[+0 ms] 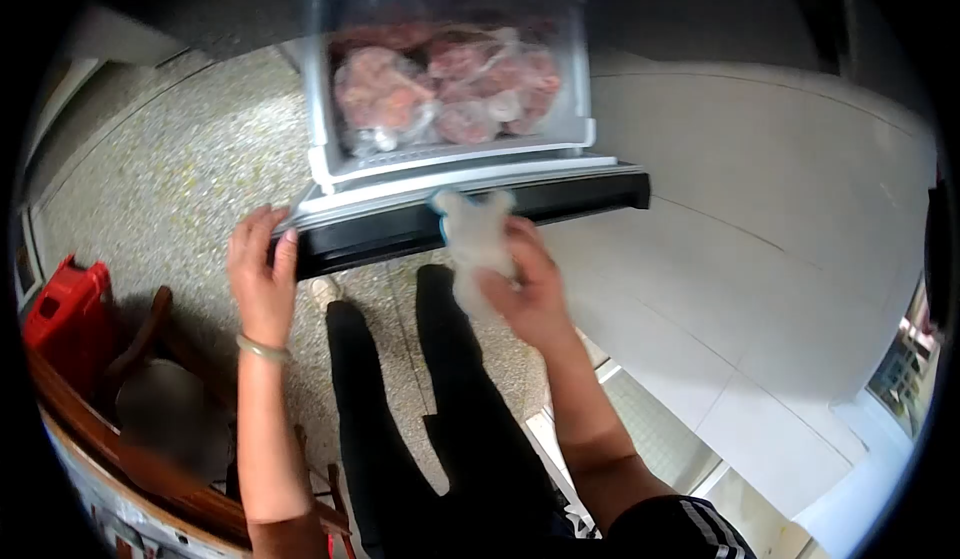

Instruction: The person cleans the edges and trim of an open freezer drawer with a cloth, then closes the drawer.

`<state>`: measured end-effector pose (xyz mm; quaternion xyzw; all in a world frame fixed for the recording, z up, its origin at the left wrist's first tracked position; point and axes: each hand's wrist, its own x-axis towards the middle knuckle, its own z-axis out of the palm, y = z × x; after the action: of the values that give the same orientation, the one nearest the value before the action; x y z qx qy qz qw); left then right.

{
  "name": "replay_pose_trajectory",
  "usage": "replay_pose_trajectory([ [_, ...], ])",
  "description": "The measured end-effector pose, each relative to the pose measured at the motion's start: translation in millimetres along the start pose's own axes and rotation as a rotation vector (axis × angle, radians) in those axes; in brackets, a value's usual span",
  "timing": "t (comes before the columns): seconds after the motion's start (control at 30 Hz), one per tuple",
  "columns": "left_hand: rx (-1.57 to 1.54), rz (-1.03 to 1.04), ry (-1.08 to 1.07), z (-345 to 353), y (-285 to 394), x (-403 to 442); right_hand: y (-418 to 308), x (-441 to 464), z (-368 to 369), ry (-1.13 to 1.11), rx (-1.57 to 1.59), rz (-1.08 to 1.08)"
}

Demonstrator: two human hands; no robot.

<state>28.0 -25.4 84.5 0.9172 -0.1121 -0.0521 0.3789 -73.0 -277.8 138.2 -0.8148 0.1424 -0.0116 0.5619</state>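
Observation:
A freezer drawer (330, 174) is pulled out in front of me, with plastic bags of reddish frozen meat (380, 89) lying in its bin. My left hand (262, 259) grips the left end of the black drawer front (370, 239), fingers over the top edge and thumb on the near side. Held in my right hand (525, 284) is a limp, whitish translucent plastic bag (475, 229) with a blue edge. It is blurred and hangs just before the middle of the drawer front. Whether anything is inside it, I cannot tell.
Speckled floor (200, 139) lies to the left, and a large pale tiled surface (720, 259) spreads out on the right. A red plastic case (75, 319) stands at the far left by a wooden chair (140, 339). My legs (450, 359) are right below the drawer.

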Motion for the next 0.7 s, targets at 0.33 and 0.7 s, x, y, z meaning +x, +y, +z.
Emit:
replay_pose_trajectory([
  [0.33, 0.266, -0.234, 0.050, 54, -24, 4, 93, 76, -12, -0.214, -1.130, -0.060],
  [0.7, 0.506, -0.175, 0.027, 64, -28, 6, 174, 73, -157, 0.452, -1.346, 0.005],
])
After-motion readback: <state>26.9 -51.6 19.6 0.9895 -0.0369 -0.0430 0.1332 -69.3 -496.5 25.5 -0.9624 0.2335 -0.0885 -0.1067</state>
